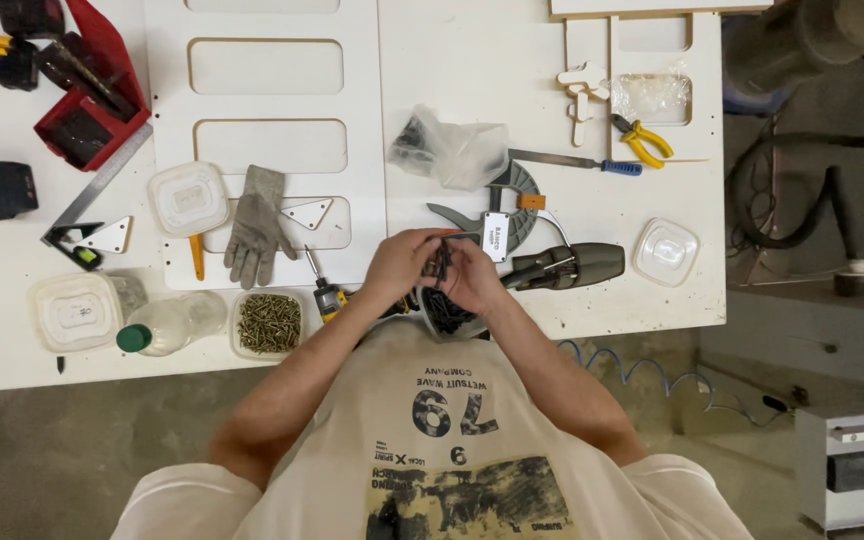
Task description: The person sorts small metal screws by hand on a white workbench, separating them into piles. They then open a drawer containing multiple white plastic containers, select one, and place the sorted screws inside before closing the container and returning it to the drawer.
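Screws (441, 262), dark metal, slender: small bundle pinched between fingertips of left hand (399, 265) and right hand (472, 280), both closed on it, above round tub (449, 318) of dark screws at near edge of white counter (512, 60).

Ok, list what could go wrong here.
1. The left hand and right hand pinch a bunch of dark screws bare; points could prick, while the grey glove lies unused.
2. Dropped screws may miss the container of dark screws at the table edge and likely hit the floor.
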